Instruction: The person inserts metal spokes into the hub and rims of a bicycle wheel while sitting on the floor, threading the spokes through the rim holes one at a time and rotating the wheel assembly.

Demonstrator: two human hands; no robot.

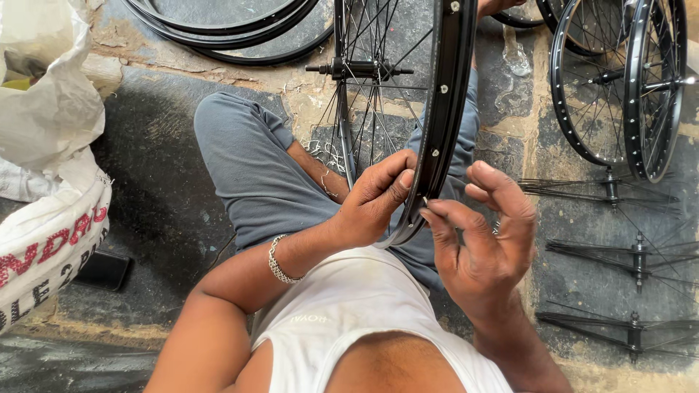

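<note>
Head view, looking down at seated worker on floor [160,211]. Black bicycle wheel rim [441,124] held upright betw. knees at centre, hub [358,70] and spokes [375,124] visible to its left. Left hand [375,200] wrapped round near edge of rim, grip clamped on it w/ thumb pressed to rim's side. Right hand [484,233] just right of rim; thumb and forefinger pinched together at rim's near edge on a small part, too small to identify, other fingers spread apart. Metal bracelet [278,262] on left wrist. White sacks [47,167] at left, dark flat phone-like object [104,270] beside them on floor. More black rims [226,29] lying far left; built wheels [619,87] standing far right. Hubs w/ loose spoke bundles [626,255] laid in a row at right, well apart from hands.
</note>
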